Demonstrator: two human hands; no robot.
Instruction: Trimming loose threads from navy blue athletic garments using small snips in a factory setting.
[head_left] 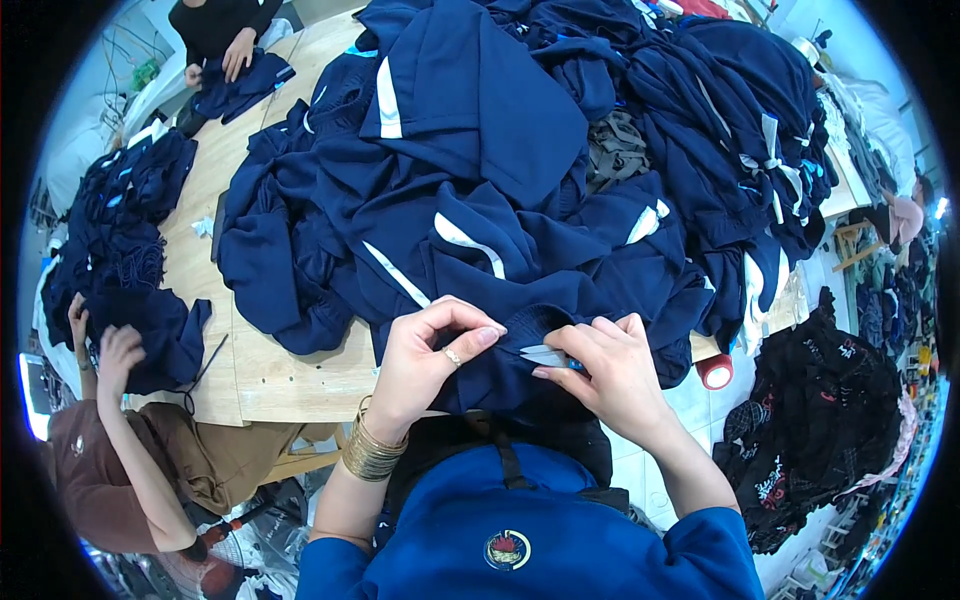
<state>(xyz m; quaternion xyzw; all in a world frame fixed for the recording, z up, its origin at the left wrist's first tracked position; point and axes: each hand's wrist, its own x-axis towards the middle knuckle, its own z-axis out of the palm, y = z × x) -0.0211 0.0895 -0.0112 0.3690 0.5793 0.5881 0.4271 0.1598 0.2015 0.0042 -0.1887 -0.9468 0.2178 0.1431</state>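
My right hand (612, 368) is closed around small thread snips (543, 355), whose silver blades point left and stand a little apart. A bit of blue handle shows under the fingers. To the left, my left hand (425, 350) pinches thumb and forefinger together at the edge of a navy garment (480, 372); whatever is between the fingertips is too small to make out. That garment lies at the table's near edge against my body, with a gathered, ribbed part close to the blades.
A large heap of navy garments (480, 130) with white stripes covers the wooden table (205, 270). One co-worker (150, 480) sits at the left, another person (225, 30) stands at the far left. A red-ended roll (714, 373) and a black patterned cloth pile (820, 420) are at my right.
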